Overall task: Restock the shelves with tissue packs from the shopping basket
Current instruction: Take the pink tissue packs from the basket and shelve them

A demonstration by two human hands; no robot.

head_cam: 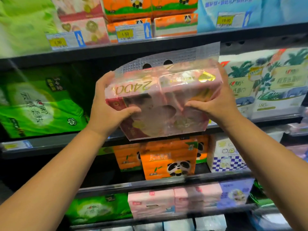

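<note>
- Background: store shelves [55, 144] faced me, stocked with green packs [41, 104] at left, palm-print packs [266, 84] at right and orange panda packs [166, 160] below.
- Pink tissue pack [160, 97]: held up, print inverted, before the middle shelf's dark gap between the green and palm-print packs.
- My left hand [106, 109] gripped its left end; my right hand [221, 100] gripped its right end, fingers curled onto the wrapper.
</note>
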